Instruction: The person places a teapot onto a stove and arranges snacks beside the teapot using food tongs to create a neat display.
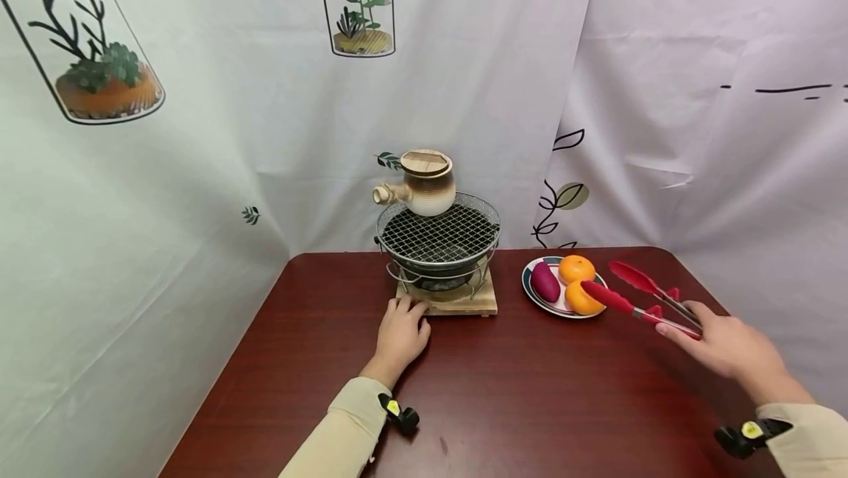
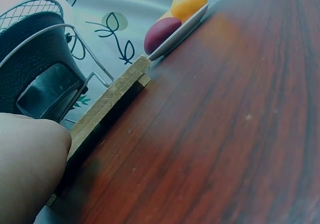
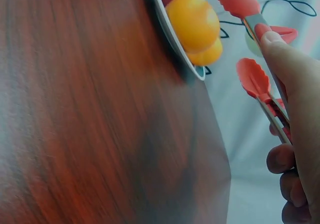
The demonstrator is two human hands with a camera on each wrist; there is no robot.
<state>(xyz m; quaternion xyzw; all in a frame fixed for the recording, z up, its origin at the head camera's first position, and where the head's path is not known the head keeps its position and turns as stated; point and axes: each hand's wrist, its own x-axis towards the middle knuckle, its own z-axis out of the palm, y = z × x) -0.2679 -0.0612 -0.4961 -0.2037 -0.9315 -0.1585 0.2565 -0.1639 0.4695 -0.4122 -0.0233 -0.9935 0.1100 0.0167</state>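
My right hand (image 1: 735, 349) holds a pair of red-tipped tongs (image 1: 645, 312) by their metal arms, thumb on one side and curled fingers on the other. The tongs' red heads are spread apart, beside a plate (image 1: 563, 312) at the right. On that plate lie two orange fruits (image 1: 576, 269) and a purple oval piece (image 1: 545, 283). My left hand (image 1: 403, 334) rests at the front left corner of a wooden board (image 1: 464, 306), fingertips on its edge. A round black grill (image 1: 440, 239) with a wire mesh top stands on the board.
A small clay pot (image 1: 430, 194) with a wooden lid and side handle sits on the mesh, toward the back left. The dark red table (image 1: 503, 389) ends at a printed curtain (image 1: 490, 95) behind and at both sides.
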